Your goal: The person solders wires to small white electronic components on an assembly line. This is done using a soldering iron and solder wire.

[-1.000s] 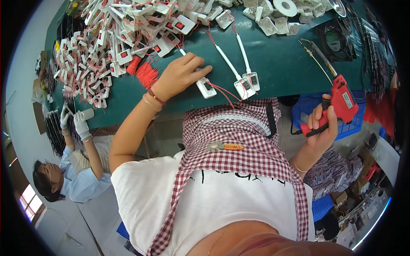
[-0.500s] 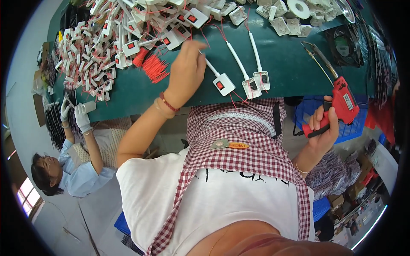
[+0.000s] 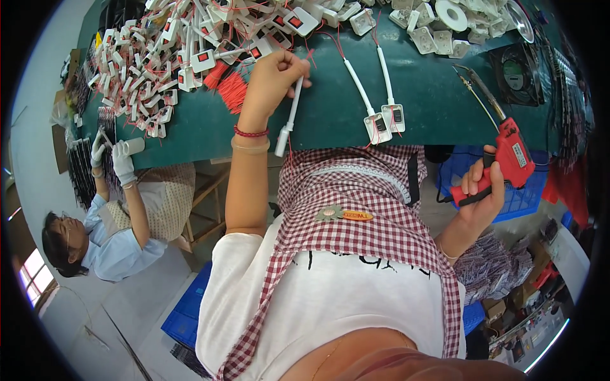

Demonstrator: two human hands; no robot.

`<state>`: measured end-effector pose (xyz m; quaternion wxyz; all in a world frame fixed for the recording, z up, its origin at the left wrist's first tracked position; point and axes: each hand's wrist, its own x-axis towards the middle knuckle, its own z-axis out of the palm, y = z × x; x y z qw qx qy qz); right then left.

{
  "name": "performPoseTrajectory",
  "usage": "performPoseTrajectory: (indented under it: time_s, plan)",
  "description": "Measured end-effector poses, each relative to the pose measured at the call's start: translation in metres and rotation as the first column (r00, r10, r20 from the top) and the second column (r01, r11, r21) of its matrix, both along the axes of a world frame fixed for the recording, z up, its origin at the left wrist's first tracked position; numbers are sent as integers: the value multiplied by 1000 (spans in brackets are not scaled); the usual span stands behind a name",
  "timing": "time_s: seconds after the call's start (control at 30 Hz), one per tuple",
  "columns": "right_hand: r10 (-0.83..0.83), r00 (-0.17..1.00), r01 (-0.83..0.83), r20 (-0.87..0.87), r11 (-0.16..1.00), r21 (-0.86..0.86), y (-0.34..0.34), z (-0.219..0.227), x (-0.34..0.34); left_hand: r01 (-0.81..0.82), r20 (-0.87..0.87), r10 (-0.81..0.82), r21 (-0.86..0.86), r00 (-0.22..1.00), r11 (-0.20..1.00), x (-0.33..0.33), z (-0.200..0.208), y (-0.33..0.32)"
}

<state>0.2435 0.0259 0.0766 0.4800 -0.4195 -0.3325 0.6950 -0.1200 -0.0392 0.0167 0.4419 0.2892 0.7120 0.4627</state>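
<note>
My left hand point(image 3: 272, 81) is closed around the upper end of a thin white tube with a small white switch box point(image 3: 282, 141) at its lower end. The box is seen edge-on near the table's front edge. My right hand point(image 3: 481, 184) grips the handle of a red soldering gun point(image 3: 512, 151), its metal tip pointing up and left over the table. Between my hands lie two similar pieces, an open switch box point(image 3: 377, 129) and another open switch box point(image 3: 393, 118), each with a black switch part, a white tube and thin red wires.
A large heap of white switch pieces point(image 3: 136, 76) covers the table's left, beside short red strips point(image 3: 234, 93). White plastic parts point(image 3: 433, 39) and a solder-like white ring point(image 3: 450, 15) lie at the back; a black fan point(image 3: 516, 73) stands right. A gloved co-worker point(image 3: 122, 165) works at left.
My left hand has picked up the switch box by its tube, shifting it left and turning it edge-on; before, it lay with its red rocker showing. My right hand has barely moved.
</note>
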Motion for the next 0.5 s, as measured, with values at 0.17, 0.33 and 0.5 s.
performPoseTrajectory:
  time_s: [0.17,0.33,0.5]
  plan:
    - [36,999,-36,-8,999,17,2,-3,6,-138,382,70,153,922,979,7,-7,6]
    - [16,1000,-16,-22,1000,4,-2,-1,1,-151,448,-1,302,894,941,17,-10,29]
    - [-6,1000,6,1,1000,-8,-4,-2,2,-198,411,46,337,910,920,20,-17,34]
